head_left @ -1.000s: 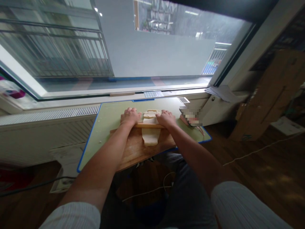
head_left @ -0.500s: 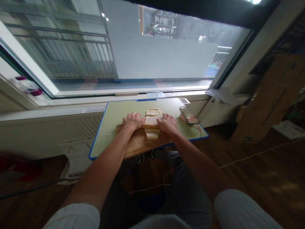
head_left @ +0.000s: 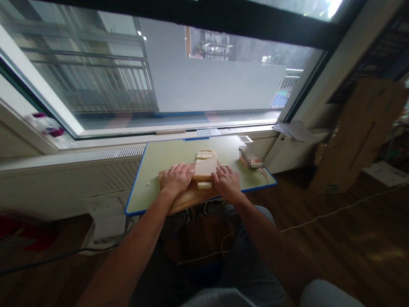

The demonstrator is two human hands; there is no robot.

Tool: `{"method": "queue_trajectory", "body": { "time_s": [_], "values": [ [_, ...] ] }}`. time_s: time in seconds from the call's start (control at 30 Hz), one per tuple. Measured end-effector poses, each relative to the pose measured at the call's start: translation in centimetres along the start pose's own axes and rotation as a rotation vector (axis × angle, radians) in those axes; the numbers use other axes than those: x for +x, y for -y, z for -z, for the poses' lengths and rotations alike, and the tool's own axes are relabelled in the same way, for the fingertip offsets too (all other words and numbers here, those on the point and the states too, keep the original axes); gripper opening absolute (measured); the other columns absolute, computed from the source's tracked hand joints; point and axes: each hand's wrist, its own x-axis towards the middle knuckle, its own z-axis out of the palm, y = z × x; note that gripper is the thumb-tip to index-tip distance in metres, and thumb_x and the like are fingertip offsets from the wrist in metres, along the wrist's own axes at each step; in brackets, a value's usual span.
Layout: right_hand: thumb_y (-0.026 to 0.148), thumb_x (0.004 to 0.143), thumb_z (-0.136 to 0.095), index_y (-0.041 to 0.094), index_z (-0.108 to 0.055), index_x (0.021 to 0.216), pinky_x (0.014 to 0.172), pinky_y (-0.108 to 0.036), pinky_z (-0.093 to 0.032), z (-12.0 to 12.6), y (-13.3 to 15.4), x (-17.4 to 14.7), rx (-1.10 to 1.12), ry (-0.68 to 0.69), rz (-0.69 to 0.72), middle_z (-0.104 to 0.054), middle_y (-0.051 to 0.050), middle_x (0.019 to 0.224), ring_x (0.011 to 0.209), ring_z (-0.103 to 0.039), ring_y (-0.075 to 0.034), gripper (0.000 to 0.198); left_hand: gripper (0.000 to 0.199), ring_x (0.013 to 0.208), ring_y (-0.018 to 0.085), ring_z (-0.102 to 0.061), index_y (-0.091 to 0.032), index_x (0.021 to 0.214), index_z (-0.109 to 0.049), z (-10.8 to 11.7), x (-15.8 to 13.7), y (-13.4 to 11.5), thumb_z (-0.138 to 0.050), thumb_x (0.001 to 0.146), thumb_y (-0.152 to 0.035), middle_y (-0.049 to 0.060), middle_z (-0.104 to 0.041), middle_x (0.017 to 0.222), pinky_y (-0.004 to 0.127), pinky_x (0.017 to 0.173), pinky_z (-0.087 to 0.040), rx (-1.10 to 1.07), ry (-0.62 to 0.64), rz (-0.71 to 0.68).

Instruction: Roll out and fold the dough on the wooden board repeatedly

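Note:
A flat strip of pale dough lies lengthwise on a wooden board, its far end folded or wrinkled. Across the strip runs a light wooden rolling pin, and a short piece of dough shows on the near side of it. My left hand presses down over the pin's left part, fingers curled on it. On the right part lies my right hand, its fingers likewise bent over the wood. Both ends of the pin are hidden under my hands.
The board rests at the near edge of a small green table with blue trim. A blurred-out object sits at its right end. Behind are a windowsill and radiator. A white cable crosses the floor at right.
Both hands have drawn the rolling pin nearer to me along the dough. More of the strip shows beyond the pin and less on its near side. The view has tilted up slightly.

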Motion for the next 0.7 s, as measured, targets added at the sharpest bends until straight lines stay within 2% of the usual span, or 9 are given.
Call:
{"method": "queue_trajectory", "body": {
  "time_s": [0.2,0.37,0.47,0.6,0.7],
  "values": [
    [0.052,0.111,-0.038,0.023,-0.046,0.167,0.131,-0.059,-0.025,0.4,-0.4,2.6,0.037,0.047,-0.037,-0.044,-0.011,0.173,0.161,-0.035,-0.032,0.063,0.063,0.155,0.027,-0.048,-0.026,0.156,-0.060,0.5,1.2,-0.2,-0.040,0.106,-0.058,0.008,-0.051,0.170,0.040,0.130,-0.035,-0.051,0.042,0.044],
    [0.053,0.105,-0.050,0.020,-0.055,0.159,0.127,-0.055,-0.032,0.8,-0.9,5.6,0.024,0.054,-0.048,-0.055,-0.015,0.165,0.151,-0.048,-0.033,0.063,0.063,0.155,0.028,-0.047,-0.022,0.157,-0.058,0.5,2.4,-0.8,-0.044,0.105,-0.055,0.011,-0.050,0.169,0.039,0.129,-0.036,-0.089,0.023,0.067],
    [0.055,0.102,-0.056,0.021,-0.056,0.158,0.126,-0.055,-0.033,0.7,-1.1,7.2,0.016,0.071,-0.042,-0.056,-0.015,0.164,0.150,-0.049,-0.035,0.066,0.060,0.156,0.029,-0.044,-0.027,0.155,-0.058,0.3,3.3,-1.1,-0.046,0.104,-0.056,0.008,-0.050,0.170,0.045,0.129,-0.035,-0.085,0.026,0.077],
    [0.056,0.107,-0.046,0.021,-0.050,0.163,0.128,-0.055,-0.030,0.1,-1.0,8.5,0.053,0.076,-0.045,-0.050,-0.013,0.168,0.155,-0.043,-0.033,0.067,0.058,0.158,0.032,-0.041,-0.032,0.154,-0.060,-0.1,4.9,-1.1,-0.041,0.105,-0.057,0.007,-0.049,0.171,0.058,0.130,-0.030,-0.060,0.049,0.068],
    [0.056,0.109,-0.040,0.018,-0.049,0.164,0.128,-0.054,-0.031,-0.4,-0.9,9.4,0.071,0.057,-0.074,-0.050,-0.013,0.169,0.154,-0.044,-0.034,0.067,0.057,0.156,0.031,-0.042,-0.032,0.152,-0.061,-0.3,6.5,-0.9,-0.040,0.105,-0.057,0.008,-0.050,0.170,0.058,0.129,-0.033,-0.041,0.047,0.049]
  ]
}}
